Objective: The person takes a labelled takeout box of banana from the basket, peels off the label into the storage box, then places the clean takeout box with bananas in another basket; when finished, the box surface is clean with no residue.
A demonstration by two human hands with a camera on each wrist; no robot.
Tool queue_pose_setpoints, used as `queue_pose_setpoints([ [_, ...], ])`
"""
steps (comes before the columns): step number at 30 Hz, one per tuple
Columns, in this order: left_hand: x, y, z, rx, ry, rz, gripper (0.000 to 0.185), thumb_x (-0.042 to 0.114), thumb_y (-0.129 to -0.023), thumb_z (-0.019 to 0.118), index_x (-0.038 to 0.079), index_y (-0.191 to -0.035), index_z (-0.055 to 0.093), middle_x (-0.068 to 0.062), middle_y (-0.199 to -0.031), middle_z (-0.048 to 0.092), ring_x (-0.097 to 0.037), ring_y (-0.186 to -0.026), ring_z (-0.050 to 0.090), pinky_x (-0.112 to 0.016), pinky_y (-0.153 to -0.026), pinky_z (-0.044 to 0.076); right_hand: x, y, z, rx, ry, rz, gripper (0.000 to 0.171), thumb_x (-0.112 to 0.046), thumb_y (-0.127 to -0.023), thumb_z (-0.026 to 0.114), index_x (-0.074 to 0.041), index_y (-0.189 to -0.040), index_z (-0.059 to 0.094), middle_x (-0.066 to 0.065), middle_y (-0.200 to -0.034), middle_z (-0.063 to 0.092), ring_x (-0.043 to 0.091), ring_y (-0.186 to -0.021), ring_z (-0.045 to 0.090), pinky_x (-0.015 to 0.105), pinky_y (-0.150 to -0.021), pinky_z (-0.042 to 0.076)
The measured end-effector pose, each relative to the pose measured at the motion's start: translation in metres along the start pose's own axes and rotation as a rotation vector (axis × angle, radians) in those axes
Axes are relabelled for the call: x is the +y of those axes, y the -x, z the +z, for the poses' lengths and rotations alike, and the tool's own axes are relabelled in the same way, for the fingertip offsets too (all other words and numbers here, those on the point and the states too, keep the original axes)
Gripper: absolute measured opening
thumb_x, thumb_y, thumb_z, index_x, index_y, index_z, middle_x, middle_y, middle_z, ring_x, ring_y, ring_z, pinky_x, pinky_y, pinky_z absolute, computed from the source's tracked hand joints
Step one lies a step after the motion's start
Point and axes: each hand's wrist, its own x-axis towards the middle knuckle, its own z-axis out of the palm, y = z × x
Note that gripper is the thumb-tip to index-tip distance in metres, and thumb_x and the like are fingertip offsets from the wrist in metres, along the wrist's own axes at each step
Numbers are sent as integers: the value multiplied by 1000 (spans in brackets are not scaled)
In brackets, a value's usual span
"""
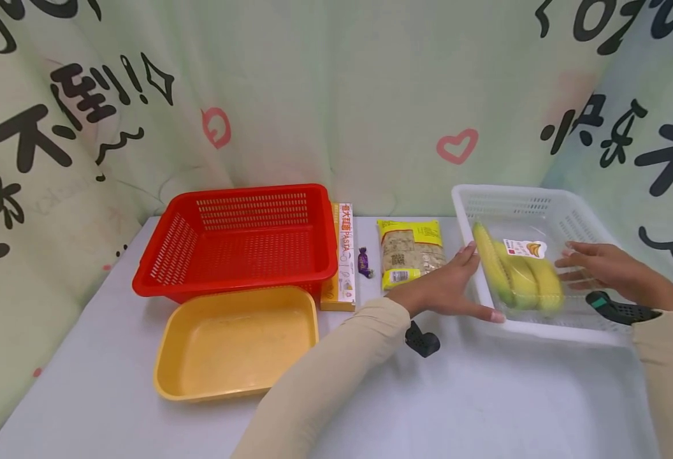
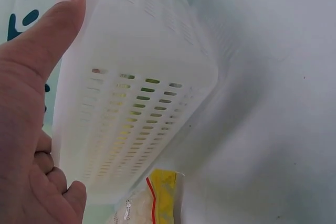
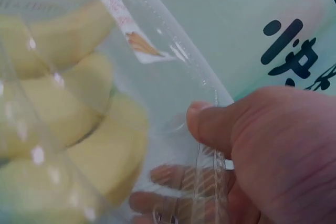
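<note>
A clear plastic bag of bananas (image 1: 522,280) with a white label lies in the white basket (image 1: 566,331) on the right. My right hand (image 1: 608,268) pinches the side of the bag; in the right wrist view the thumb is outside and the fingers (image 3: 181,177) show through the film. My left hand (image 1: 448,284) holds the basket at its near left corner. The thumb (image 2: 65,11) lies along one rim and the bent fingers (image 2: 50,177) are against the left rim. Beside that hand is a yellow-topped bag of grain-like food (image 1: 411,248).
A red basket (image 1: 256,248) stands at the back left, with a yellow tray (image 1: 236,344) in front, touching it. A pasta box (image 1: 345,255) lies right of the red basket, then a small purple-wrapped candy (image 1: 364,262). A printed curtain (image 1: 336,108) hangs behind the white table (image 1: 485,395).
</note>
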Motion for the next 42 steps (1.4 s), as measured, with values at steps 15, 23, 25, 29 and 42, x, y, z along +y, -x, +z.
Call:
queue_pose_setpoints([
  [15, 1, 1, -1, 0, -33, 9, 115, 65, -77, 70, 17, -157, 4, 11, -158, -18, 5, -139, -13, -13, -110, 10, -7, 13, -15, 49, 46, 28, 85, -56, -101, 30, 13, -148, 15, 43, -145, 20, 59, -124, 38, 57, -86, 51],
  [23, 3, 1, -4, -16, -67, -13, 113, 68, -76, 68, 20, -158, 5, 16, -158, -15, 7, -139, -12, -14, -110, 14, -19, 11, -26, 87, 54, 59, 93, -65, -97, 30, 11, -149, 13, 42, -146, 20, 59, -126, 34, 58, -88, 48],
  [25, 3, 0, -3, -12, -58, -12, 113, 67, -76, 68, 21, -158, 6, 17, -159, -14, 7, -139, -10, -15, -110, 16, -22, 11, -27, 98, 61, 66, 95, -67, -96, 29, 11, -148, 15, 42, -146, 19, 59, -126, 33, 59, -88, 47],
  [29, 1, -1, -4, -3, -13, -10, 111, 65, -76, 70, 22, -158, 8, 18, -159, -12, 5, -141, -3, -17, -110, 21, -30, 15, -32, 108, 79, 70, 99, -70, -94, 27, 12, -148, 12, 42, -145, 20, 60, -125, 33, 60, -88, 47],
  [42, -20, 7, -37, 272, 290, 90, 103, 50, -74, 81, 30, -155, 21, 15, -155, 23, -2, -130, 33, -30, -104, 40, -54, 28, -40, 177, 100, 22, 102, -74, -90, 31, 2, -152, 1, 38, -145, 27, 60, -122, 38, 57, -83, 52],
])
